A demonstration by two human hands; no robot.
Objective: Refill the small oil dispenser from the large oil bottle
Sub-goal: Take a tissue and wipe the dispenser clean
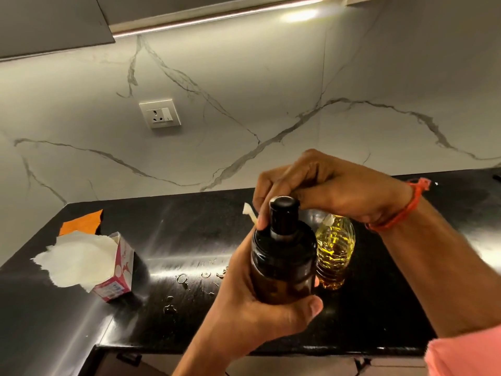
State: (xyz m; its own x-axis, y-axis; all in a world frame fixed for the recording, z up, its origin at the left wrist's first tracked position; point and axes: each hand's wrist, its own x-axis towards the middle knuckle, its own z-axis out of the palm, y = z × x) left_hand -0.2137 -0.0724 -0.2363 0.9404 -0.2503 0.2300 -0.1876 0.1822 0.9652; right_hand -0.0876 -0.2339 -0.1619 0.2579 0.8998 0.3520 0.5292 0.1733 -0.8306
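Note:
My left hand [252, 302] grips the dark brown oil dispenser [283, 263] round its body and holds it upright above the black counter [189, 240]. The dispenser's black cap [284, 213] is pinched from above by the fingers of my right hand [322, 185]. Just behind and to the right of the dispenser, a clear plastic bottle of yellow oil [336, 251] stands on the counter; its top is hidden behind my right hand. A small white piece [249, 211] lies on the counter behind my fingers.
A pink tissue box [119, 272] with a white tissue [76, 256] sticking out sits at the left, with an orange scrap [81, 221] behind it. Drops of liquid [187, 283] lie on the counter. A wall socket [160, 112] is set in the marble backsplash.

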